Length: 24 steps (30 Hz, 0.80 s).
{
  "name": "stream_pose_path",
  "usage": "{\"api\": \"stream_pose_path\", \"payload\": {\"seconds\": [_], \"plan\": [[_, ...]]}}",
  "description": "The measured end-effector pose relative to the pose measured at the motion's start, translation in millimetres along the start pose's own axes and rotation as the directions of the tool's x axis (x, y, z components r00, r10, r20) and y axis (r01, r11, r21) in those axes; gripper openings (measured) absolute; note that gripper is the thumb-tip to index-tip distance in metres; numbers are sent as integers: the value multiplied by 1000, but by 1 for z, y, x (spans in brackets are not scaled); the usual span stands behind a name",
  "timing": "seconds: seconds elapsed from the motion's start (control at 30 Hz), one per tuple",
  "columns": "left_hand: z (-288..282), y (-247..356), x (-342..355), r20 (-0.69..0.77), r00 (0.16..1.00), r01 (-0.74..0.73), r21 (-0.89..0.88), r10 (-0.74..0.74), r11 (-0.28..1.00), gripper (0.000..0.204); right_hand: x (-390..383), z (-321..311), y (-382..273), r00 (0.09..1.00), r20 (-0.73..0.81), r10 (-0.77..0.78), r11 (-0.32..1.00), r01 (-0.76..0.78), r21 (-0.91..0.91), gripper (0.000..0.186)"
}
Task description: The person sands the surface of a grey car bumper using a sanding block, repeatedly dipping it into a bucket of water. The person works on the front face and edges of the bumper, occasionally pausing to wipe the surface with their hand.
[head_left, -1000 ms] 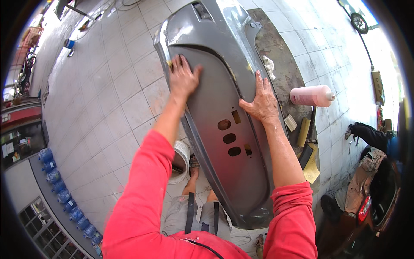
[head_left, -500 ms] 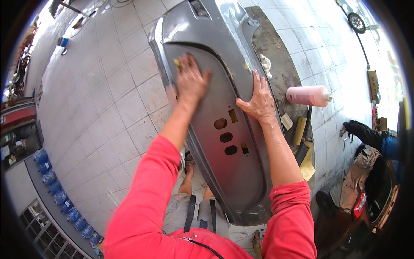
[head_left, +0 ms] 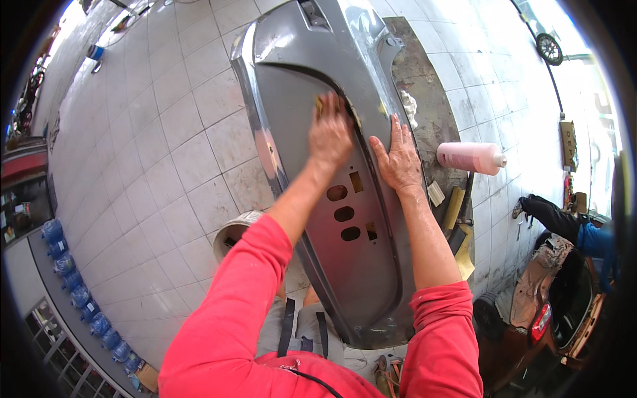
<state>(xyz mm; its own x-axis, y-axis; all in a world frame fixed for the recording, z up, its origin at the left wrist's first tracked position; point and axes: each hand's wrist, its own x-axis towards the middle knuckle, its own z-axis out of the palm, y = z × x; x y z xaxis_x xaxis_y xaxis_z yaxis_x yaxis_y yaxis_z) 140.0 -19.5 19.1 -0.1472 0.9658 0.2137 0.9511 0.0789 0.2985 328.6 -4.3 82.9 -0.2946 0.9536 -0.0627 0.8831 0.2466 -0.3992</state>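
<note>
Left hand (head_left: 330,136), grip unclear, has bare panel (head_left: 285,99) leftward; right hand (head_left: 401,161) lies flat near the panel's edge.

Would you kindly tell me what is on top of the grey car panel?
On the panel are the left hand, a blurred yellowish piece at its fingers, and the right hand; whatever they cover cannot be seen.

The left grip (head_left: 330,136) holds something yellow (head_left: 319,105) against a grey panel (head_left: 352,278) the right grip (head_left: 401,160) also touches.
</note>
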Motion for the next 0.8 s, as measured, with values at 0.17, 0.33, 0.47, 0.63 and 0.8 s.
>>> {"api": "stream_pose_path", "payload": {"seconds": [0.17, 0.33, 0.47, 0.63, 0.8], "plan": [[-26, -18, -71, 84, 897, -400, -265, 434, 878, 61, -5, -8, -5, 997, 41, 63, 997, -60, -53, 87], [-12, -25, -5, -55, 994, -96, -90, 92, 991, 54, 1, -5, -8, 1000, 8, -8, 999, 8, 32, 89], [-23, 21, -77, 76, 978, -165, -288, 194, 943, 53, -2, -4, -1, 1000, 5, 7, 1000, -7, -5, 89], [-7, -15, -22, -92, 987, 62, -540, -132, 839, 50, 1, -8, -11, 999, 36, 28, 1000, -28, 12, 87], [-2, 99, -64, -77, 920, 107, -893, -383, 437, 64, 0, -6, 2, 1000, 22, -8, 1000, 8, 2, 86]]}}
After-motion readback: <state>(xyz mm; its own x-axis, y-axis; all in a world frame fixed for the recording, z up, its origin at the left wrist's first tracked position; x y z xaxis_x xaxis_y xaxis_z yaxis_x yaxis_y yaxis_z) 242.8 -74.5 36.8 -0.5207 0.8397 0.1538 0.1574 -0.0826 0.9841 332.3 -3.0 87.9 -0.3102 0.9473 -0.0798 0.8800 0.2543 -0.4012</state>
